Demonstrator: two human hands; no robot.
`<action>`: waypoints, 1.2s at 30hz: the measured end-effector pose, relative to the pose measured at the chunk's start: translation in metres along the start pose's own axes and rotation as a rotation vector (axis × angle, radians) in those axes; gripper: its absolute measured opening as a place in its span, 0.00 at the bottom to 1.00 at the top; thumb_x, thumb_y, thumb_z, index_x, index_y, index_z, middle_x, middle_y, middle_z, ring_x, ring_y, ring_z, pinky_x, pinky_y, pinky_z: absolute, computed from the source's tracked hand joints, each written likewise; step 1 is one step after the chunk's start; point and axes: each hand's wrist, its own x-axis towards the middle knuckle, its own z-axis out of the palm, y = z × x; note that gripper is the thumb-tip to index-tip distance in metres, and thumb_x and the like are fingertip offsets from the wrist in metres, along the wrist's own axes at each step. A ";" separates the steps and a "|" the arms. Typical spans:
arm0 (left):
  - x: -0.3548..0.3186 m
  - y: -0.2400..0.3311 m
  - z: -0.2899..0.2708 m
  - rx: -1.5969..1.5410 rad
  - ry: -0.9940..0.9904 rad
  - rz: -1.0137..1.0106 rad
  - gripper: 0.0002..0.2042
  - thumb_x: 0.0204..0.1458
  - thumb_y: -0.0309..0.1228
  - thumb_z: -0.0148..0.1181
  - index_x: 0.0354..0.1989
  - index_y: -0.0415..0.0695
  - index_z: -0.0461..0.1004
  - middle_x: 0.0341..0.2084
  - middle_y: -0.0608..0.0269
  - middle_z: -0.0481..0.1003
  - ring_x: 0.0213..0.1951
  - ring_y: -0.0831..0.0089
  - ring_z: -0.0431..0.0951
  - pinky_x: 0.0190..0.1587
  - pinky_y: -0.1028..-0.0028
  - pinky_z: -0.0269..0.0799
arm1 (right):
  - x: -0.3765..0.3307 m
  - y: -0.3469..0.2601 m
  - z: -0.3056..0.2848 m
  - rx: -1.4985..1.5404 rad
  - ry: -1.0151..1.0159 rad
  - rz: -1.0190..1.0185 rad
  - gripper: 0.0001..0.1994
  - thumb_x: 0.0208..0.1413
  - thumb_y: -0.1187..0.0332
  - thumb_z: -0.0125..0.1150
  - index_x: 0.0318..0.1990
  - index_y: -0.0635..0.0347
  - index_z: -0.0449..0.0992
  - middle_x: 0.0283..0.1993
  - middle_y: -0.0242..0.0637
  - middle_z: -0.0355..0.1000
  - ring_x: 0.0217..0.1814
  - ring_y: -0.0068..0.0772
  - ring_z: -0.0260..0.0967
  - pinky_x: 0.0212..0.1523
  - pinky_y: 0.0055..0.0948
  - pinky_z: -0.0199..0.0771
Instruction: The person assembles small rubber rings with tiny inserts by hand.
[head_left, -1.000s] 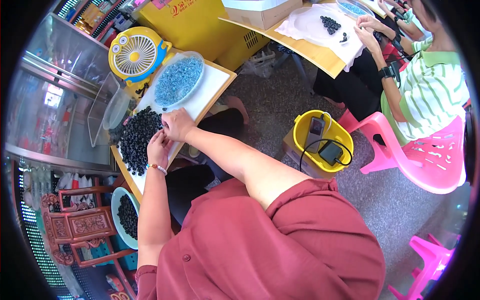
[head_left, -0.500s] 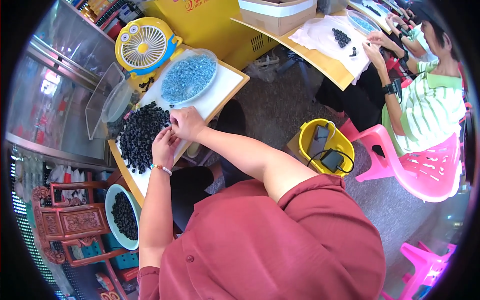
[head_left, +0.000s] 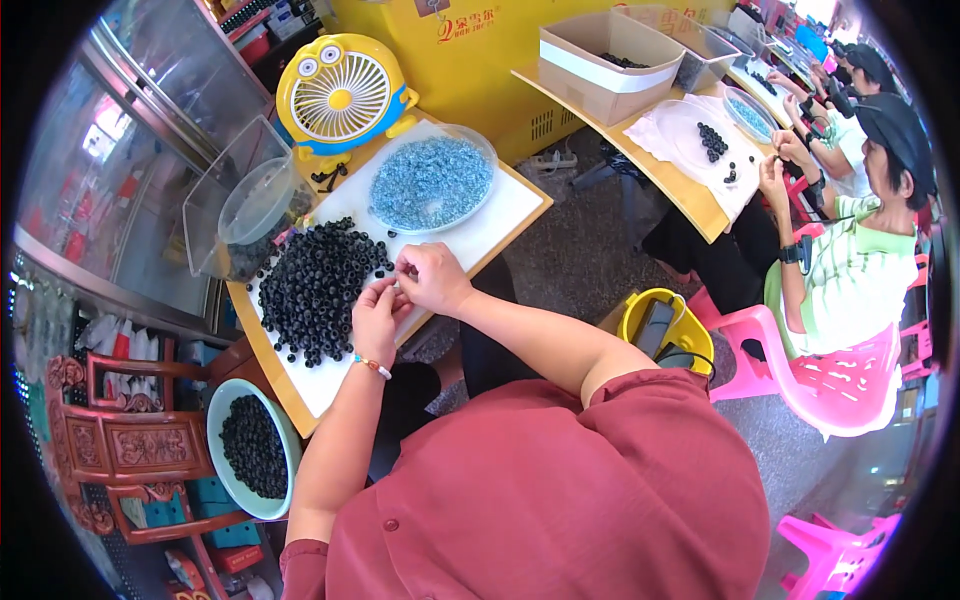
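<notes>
Right grip [head_left: 434, 278], white tabletop [head_left: 511, 207] (wood-edged), grey floor [head_left: 768, 455]

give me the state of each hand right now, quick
Left hand: closed in a pinch; anything held is too small to tell.
Right hand: closed in a pinch; anything held is hidden.

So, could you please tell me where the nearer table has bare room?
White tabletop shows between the blue-bead tray and the right edge, and at the near end below the black bead pile. It is crowded on the left, where clear containers border the pile, by the fan, and where the left hand and right hand meet.
</notes>
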 end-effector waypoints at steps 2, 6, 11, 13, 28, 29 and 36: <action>0.001 0.000 0.000 -0.005 -0.019 0.004 0.09 0.59 0.25 0.46 0.44 0.37 0.68 0.33 0.62 0.74 0.32 0.77 0.76 0.35 0.80 0.75 | 0.001 0.000 -0.001 -0.001 0.005 0.002 0.04 0.38 0.72 0.59 0.22 0.57 0.69 0.20 0.37 0.70 0.26 0.41 0.70 0.31 0.37 0.67; 0.000 0.003 0.002 0.000 -0.014 -0.014 0.09 0.59 0.25 0.46 0.45 0.36 0.68 0.33 0.62 0.74 0.32 0.77 0.76 0.35 0.80 0.74 | 0.002 -0.001 -0.003 0.001 0.003 -0.009 0.04 0.38 0.72 0.59 0.22 0.57 0.69 0.21 0.37 0.70 0.26 0.41 0.70 0.31 0.37 0.67; 0.002 0.004 0.001 0.034 0.002 0.018 0.09 0.59 0.26 0.46 0.45 0.36 0.68 0.34 0.61 0.74 0.33 0.77 0.76 0.34 0.80 0.74 | 0.003 0.000 -0.003 -0.004 0.001 -0.018 0.04 0.38 0.71 0.59 0.22 0.57 0.69 0.21 0.37 0.70 0.26 0.41 0.69 0.33 0.38 0.66; 0.001 0.004 0.003 0.031 0.005 0.011 0.09 0.58 0.26 0.46 0.45 0.36 0.68 0.34 0.60 0.74 0.33 0.77 0.76 0.34 0.80 0.74 | 0.003 0.002 -0.002 -0.001 0.006 -0.015 0.04 0.39 0.73 0.60 0.23 0.58 0.69 0.20 0.36 0.69 0.25 0.40 0.68 0.32 0.36 0.66; -0.002 0.006 -0.004 -0.039 -0.044 -0.023 0.10 0.57 0.26 0.48 0.45 0.36 0.67 0.36 0.59 0.74 0.34 0.77 0.76 0.36 0.81 0.73 | 0.007 -0.005 0.001 -0.028 -0.080 0.032 0.06 0.39 0.73 0.61 0.24 0.57 0.69 0.21 0.35 0.68 0.26 0.39 0.67 0.34 0.36 0.63; -0.003 0.007 -0.003 -0.048 -0.046 -0.028 0.10 0.57 0.26 0.48 0.45 0.36 0.67 0.36 0.59 0.74 0.34 0.77 0.76 0.37 0.81 0.73 | 0.007 -0.006 0.001 -0.030 -0.087 0.037 0.06 0.39 0.73 0.61 0.24 0.57 0.69 0.21 0.35 0.68 0.26 0.39 0.67 0.34 0.36 0.63; -0.002 0.008 -0.001 -0.048 -0.021 -0.033 0.08 0.58 0.25 0.48 0.44 0.36 0.68 0.33 0.61 0.74 0.32 0.78 0.76 0.35 0.81 0.73 | 0.008 -0.004 0.000 -0.026 -0.073 0.014 0.06 0.40 0.73 0.61 0.24 0.57 0.69 0.21 0.35 0.68 0.27 0.39 0.67 0.33 0.35 0.64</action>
